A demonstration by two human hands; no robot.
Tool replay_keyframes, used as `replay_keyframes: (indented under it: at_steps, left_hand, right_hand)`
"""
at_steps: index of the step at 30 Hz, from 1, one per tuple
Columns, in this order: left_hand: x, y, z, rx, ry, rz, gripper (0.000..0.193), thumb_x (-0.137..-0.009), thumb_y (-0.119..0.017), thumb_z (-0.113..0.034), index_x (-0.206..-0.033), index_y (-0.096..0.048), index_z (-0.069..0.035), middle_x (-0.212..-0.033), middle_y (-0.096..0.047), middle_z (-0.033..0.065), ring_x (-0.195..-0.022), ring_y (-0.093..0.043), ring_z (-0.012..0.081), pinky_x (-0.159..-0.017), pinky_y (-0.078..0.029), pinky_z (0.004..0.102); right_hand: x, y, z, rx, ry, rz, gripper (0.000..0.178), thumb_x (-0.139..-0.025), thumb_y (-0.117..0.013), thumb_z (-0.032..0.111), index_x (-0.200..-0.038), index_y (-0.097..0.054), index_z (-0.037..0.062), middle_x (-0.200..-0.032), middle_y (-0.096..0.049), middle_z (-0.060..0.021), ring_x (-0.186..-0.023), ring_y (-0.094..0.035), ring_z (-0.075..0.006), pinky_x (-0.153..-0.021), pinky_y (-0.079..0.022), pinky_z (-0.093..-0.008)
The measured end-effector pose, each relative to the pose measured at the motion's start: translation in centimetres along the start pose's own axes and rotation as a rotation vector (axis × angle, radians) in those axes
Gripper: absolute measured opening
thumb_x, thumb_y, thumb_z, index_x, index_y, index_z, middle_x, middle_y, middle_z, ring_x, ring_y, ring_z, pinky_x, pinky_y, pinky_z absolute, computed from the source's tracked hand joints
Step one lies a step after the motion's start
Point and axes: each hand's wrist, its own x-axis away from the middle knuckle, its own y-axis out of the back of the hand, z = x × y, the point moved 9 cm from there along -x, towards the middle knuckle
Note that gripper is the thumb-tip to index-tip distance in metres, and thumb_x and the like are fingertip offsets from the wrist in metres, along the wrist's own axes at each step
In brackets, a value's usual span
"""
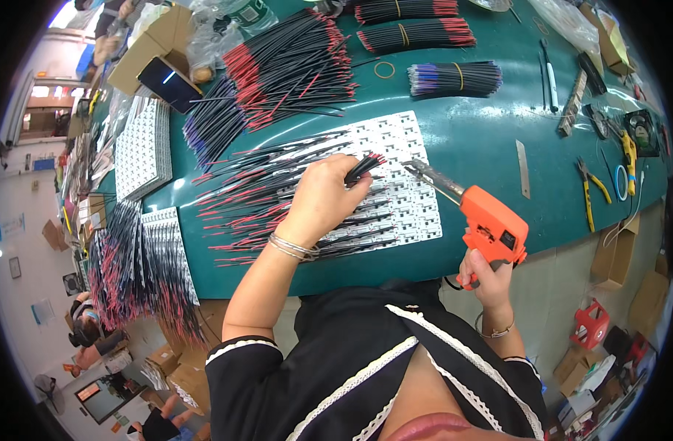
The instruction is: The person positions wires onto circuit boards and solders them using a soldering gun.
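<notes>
A small bunch of black wires with red ends [363, 168] is pinched in my left hand [323, 192], above a white circuit-board panel [419, 213]. My right hand [489, 279] grips the handle of an orange soldering gun [492, 219]. Its metal tip points left, over the panel's right part and a short way from the held wires. Rows of black wires with red ends [241, 213] lie across the panel and spread off its left side. Whether the tip touches the panel cannot be made out.
Loose red-tipped wires [299, 66] are heaped at the back, beside a phone [169, 83]. Banded wire bundles [454, 79] lie farther right. Stacked white panels [141, 151] and a wired panel [171, 250] are at left. Yellow-handled pliers [591, 192] and a steel blade [523, 169] rest at right.
</notes>
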Motion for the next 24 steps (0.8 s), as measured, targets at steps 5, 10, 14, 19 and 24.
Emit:
replay_keyframes:
  at_steps: [5, 10, 14, 19, 24]
  left_hand:
    - [-0.4, -2.1, 1.3, -0.013, 0.024, 0.03, 0.013, -0.07, -0.063, -0.011, -0.078, -0.062, -0.001, -0.067, -0.058, 0.0125, -0.057, -0.055, 0.0241, -0.055, -0.043, 0.0315]
    - [-0.6, -2.5, 1.6, -0.052, 0.048, 0.034, 0.012, -0.069, -0.063, -0.011, -0.076, -0.062, -0.001, -0.067, -0.057, 0.0127, -0.057, -0.054, 0.0247, -0.056, -0.043, 0.0321]
    - [-0.6, -2.4, 1.5, -0.079, 0.019, 0.014, 0.012, -0.07, -0.063, -0.011, -0.074, -0.061, 0.0, -0.066, -0.057, 0.0132, -0.057, -0.054, 0.0258, -0.055, -0.043, 0.0329]
    - [-0.6, -2.4, 1.2, -0.082, -0.018, 0.0, 0.011, -0.07, -0.063, -0.01, -0.072, -0.059, 0.001, -0.065, -0.056, 0.0138, -0.057, -0.054, 0.0278, -0.054, -0.043, 0.0342]
    - [-0.7, -2.4, 1.1, -0.075, -0.003, 0.013, 0.011, -0.07, -0.062, -0.01, -0.072, -0.059, 0.001, -0.065, -0.055, 0.0141, -0.058, -0.054, 0.0293, -0.055, -0.043, 0.0346]
  right_hand:
    - [0.1, -0.3, -0.6, 0.107, -0.086, 0.007, 0.03, -0.083, -0.05, 0.012, -0.105, -0.044, -0.0071, -0.053, -0.046, -0.0029, -0.041, -0.043, -0.0084, -0.039, -0.036, -0.0215]
    - [-0.2, -0.8, -1.0, 0.104, -0.094, 0.044, 0.025, -0.083, -0.051, 0.011, -0.102, -0.046, -0.0056, -0.053, -0.047, -0.0024, -0.041, -0.044, -0.0081, -0.039, -0.036, -0.0208]
    - [-0.5, -1.1, -1.3, 0.131, -0.107, 0.065, 0.02, -0.084, -0.051, 0.009, -0.098, -0.048, -0.0046, -0.053, -0.047, -0.0017, -0.042, -0.045, -0.0078, -0.039, -0.036, -0.0203]
    - [-0.7, -1.2, -1.2, 0.126, -0.103, 0.06, 0.017, -0.084, -0.052, 0.011, -0.093, -0.048, -0.0034, -0.052, -0.047, -0.0014, -0.041, -0.044, -0.0077, -0.039, -0.036, -0.0204]
    - [-0.8, -1.3, -1.3, 0.105, -0.121, 0.066, 0.014, -0.084, -0.053, 0.013, -0.089, -0.048, 0.0, -0.052, -0.047, -0.0015, -0.041, -0.044, -0.0076, -0.038, -0.035, -0.0203]
